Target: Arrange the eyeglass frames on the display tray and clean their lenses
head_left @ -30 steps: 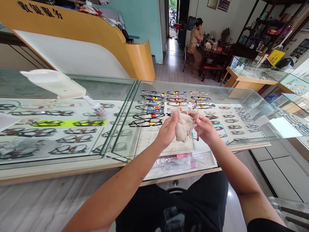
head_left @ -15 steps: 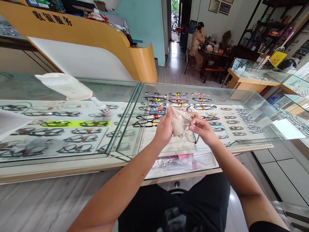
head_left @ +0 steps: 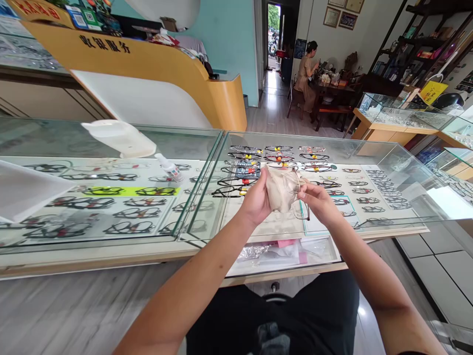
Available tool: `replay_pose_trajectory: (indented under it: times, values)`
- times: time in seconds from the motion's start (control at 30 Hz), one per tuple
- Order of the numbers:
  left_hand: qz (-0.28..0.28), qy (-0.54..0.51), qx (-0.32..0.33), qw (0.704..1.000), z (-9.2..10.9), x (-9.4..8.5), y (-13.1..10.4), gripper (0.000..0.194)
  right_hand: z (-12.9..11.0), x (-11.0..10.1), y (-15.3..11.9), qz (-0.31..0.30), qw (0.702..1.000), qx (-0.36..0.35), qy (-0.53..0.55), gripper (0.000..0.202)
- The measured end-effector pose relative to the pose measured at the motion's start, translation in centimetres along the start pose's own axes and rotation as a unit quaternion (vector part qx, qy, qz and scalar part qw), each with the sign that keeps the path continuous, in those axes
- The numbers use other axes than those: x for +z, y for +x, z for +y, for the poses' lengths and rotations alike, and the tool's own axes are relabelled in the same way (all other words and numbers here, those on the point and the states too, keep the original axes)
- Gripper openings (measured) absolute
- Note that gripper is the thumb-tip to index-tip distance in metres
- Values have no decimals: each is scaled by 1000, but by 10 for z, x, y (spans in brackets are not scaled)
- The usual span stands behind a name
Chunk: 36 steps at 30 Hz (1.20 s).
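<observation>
A beige cloth (head_left: 280,190) is gripped in my left hand (head_left: 257,199), with the thumb up along its edge. A pair of thin-framed eyeglasses (head_left: 303,211) is pinched by my right hand (head_left: 317,198). One lens of the glasses is covered by the cloth, while the other hangs below my right fingers. Both hands are close together above the glass display case (head_left: 240,236). The fingers of my left hand behind the cloth are hidden.
To the left, a small white bottle (head_left: 169,167) and a white, scoop-like object (head_left: 121,138) stand on the glass top. Rows of eyeglass frames (head_left: 244,170) lie inside the case. A person (head_left: 306,74) sits at a dark table (head_left: 332,91) in the back.
The cloth has shifted over the lens nearest my left hand and spread wider there. The whole view has swung slightly left. The seated person's arm has come down from the head.
</observation>
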<state>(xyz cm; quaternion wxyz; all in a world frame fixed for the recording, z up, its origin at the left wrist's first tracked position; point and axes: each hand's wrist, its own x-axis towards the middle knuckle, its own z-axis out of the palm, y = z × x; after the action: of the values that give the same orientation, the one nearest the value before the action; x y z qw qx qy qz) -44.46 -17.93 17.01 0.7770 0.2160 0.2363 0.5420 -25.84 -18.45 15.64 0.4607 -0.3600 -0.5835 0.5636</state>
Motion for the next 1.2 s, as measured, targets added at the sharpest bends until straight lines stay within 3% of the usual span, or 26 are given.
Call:
replay_pose_trajectory:
  times: [0.13, 0.37, 0.67, 0.93, 1.2]
  values:
    - [0, 3, -14, 1000, -2, 0, 0, 63, 0, 1, 1, 39, 999, -10, 27, 52]
    - [8, 92, 0, 996, -5, -18, 3, 57, -14, 2, -1, 93, 991, -64, 73, 52]
    - [88, 205, 119, 967, -11, -22, 8, 55, -17, -10, 0, 135, 983, -90, 87, 53]
    - [76, 214, 156, 961, -11, -24, 9, 59, -19, -13, 0, 142, 982, -74, 102, 53]
    - [4, 219, 138, 966, -9, -23, 7, 62, -24, -15, 1, 159, 978, -89, 100, 56]
